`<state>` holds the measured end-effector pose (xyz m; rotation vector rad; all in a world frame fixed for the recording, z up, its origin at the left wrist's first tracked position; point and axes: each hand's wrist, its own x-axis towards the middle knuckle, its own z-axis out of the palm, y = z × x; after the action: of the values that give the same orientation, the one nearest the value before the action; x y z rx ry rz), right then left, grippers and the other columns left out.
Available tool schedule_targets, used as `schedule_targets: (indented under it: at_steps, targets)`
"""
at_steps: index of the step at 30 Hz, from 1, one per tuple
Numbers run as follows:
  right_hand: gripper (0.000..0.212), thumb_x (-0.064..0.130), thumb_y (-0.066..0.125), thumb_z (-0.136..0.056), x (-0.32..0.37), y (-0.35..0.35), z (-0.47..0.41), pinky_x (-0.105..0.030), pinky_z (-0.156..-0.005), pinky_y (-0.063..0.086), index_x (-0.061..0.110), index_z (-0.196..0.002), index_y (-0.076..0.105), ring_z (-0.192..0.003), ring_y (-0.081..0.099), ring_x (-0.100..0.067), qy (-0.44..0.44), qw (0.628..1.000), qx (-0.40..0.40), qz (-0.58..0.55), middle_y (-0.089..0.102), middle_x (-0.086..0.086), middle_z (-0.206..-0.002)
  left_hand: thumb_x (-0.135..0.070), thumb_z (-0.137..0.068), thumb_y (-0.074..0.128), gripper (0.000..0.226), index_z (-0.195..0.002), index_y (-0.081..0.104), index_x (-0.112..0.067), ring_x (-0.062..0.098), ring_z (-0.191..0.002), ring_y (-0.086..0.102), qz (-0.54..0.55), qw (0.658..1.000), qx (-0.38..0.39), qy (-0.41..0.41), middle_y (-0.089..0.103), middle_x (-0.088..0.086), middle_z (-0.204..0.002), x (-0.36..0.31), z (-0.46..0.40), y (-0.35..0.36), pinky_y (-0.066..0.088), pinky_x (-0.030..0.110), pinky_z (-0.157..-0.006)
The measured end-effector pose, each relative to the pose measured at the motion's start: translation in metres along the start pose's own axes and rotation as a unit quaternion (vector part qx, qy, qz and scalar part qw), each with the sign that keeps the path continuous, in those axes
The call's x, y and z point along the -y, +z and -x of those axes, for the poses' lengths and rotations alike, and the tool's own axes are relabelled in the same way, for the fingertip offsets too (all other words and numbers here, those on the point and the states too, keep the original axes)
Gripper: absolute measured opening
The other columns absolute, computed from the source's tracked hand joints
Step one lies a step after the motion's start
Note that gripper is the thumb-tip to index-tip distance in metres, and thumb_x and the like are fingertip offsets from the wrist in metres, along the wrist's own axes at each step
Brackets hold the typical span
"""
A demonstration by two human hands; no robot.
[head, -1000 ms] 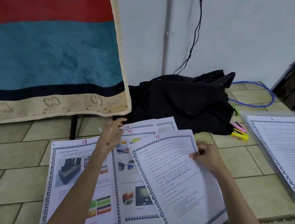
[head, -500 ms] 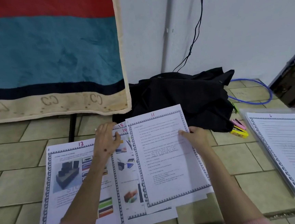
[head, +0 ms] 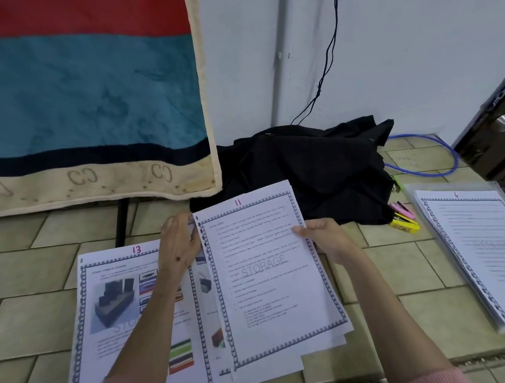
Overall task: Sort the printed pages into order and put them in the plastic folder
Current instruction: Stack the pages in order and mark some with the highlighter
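Pages lie on the tiled floor in a loose stack, page 11 on top, so its red number is readable. The right hand pinches its right edge; the left hand rests with loosely bent fingers on the left edge, probably squaring the sheets. Page 13 waits just beside, and the plastic folder, showing page 6, lies well apart at right.

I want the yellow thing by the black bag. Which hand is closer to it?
Right. The right hand pinches page 11's edge, just left of the yellow thing; the left hand is farther left, beyond that page.
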<state>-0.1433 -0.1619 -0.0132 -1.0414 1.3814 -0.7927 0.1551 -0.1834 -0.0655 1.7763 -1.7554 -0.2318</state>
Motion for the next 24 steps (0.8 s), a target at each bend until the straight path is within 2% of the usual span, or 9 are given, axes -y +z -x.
schedule_targets:
  at_steps: [3,6,7,9,11,14,17,19,24]
  targets:
    - [0.014,0.007,0.059,-0.09,0.002,-0.014,0.009,-0.024,-0.062,0.058,0.001,-0.097,0.071,-0.075,0.072,-0.018,-0.027,0.998,-0.049,-0.013,0.075,-0.001,-0.081,-0.017,-0.092,0.053,0.019,-0.104,0.06,-0.003,0.031,-0.101,0.054,-0.002,1.0,0.0,-0.017,0.063,0.014,-0.103,0.0,-0.002,0.001,0.042,0.04,-0.089]
    - [0.013,0.005,0.061,-0.089,0.002,-0.045,0.019,-0.024,-0.061,0.057,0.011,-0.092,0.072,-0.075,0.071,-0.021,-0.092,0.987,-0.128,0.023,0.075,-0.004,-0.086,-0.02,-0.092,0.054,0.022,-0.108,0.059,-0.005,0.031,-0.104,0.054,-0.01,1.0,0.015,-0.016,0.064,0.014,-0.108,0.0,-0.004,0.002,0.041,0.039,-0.09]
    - [0.015,0.004,0.061,-0.088,0.001,-0.058,0.022,-0.023,-0.063,0.057,0.014,-0.095,0.071,-0.079,0.07,-0.023,-0.116,0.98,-0.158,0.04,0.074,-0.003,-0.088,-0.02,-0.092,0.055,0.023,-0.109,0.059,-0.006,0.031,-0.105,0.054,-0.007,0.999,0.024,-0.021,0.064,0.014,-0.108,-0.002,-0.006,0.002,0.041,0.038,-0.089]
    - [0.04,0.002,0.063,-0.086,-0.004,-0.081,0.026,-0.023,-0.074,0.055,0.017,-0.123,0.059,-0.087,0.067,-0.019,-0.155,0.966,-0.202,0.035,0.072,0.002,-0.092,-0.021,-0.092,0.057,0.024,-0.111,0.057,-0.007,0.032,-0.104,0.054,0.0,0.999,0.042,-0.031,0.063,0.016,-0.107,-0.008,-0.01,0.003,0.041,0.037,-0.084]
    - [0.054,0.007,0.067,-0.084,-0.009,-0.103,0.028,-0.024,-0.081,0.05,0.022,-0.132,0.048,-0.086,0.065,-0.011,-0.157,0.951,-0.266,0.025,0.073,0.015,-0.081,-0.022,-0.091,0.057,0.025,-0.112,0.055,-0.008,0.032,-0.103,0.055,-0.001,0.998,0.059,-0.026,0.063,0.016,-0.107,-0.016,-0.017,0.004,0.042,0.036,-0.081]
    - [0.016,0.006,0.064,-0.086,-0.012,-0.127,0.033,-0.011,-0.062,0.05,0.021,-0.091,0.063,-0.062,0.062,0.005,-0.161,0.933,-0.321,0.006,0.067,0.026,-0.061,-0.022,-0.089,0.061,0.03,-0.114,0.054,-0.006,0.031,-0.105,0.055,0.0,0.997,0.072,-0.012,0.062,0.015,-0.111,-0.029,-0.025,0.005,0.043,0.036,-0.083]
    - [0.025,0.011,0.064,-0.088,-0.015,-0.14,0.045,-0.011,-0.057,0.046,0.027,-0.069,0.065,-0.054,0.055,0.009,-0.16,0.921,-0.354,-0.016,0.065,0.025,-0.058,-0.024,-0.086,0.065,0.037,-0.119,0.057,-0.007,0.031,-0.112,0.053,-0.031,0.998,0.05,0.014,0.061,0.013,-0.119,-0.034,-0.03,0.005,0.04,0.038,-0.095]
    - [0.029,0.009,0.063,-0.088,-0.017,-0.146,0.049,-0.009,-0.057,0.047,0.028,-0.067,0.069,-0.056,0.056,0.009,-0.158,0.92,-0.356,-0.047,0.066,0.024,-0.06,-0.022,-0.09,0.06,0.032,-0.119,0.059,-0.007,0.03,-0.115,0.051,-0.003,0.999,0.041,0.008,0.061,0.012,-0.121,-0.036,-0.029,0.003,0.038,0.037,-0.098]
    - [0.018,0.012,0.062,-0.09,-0.013,-0.155,0.052,-0.006,-0.059,0.048,0.021,-0.075,0.063,-0.065,0.06,0.004,-0.153,0.916,-0.358,-0.09,0.067,0.022,-0.063,-0.009,-0.093,0.052,0.027,-0.118,0.059,-0.008,0.028,-0.115,0.052,0.044,0.998,-0.02,-0.035,0.06,0.011,-0.121,-0.029,-0.004,-0.01,0.039,0.036,-0.099]
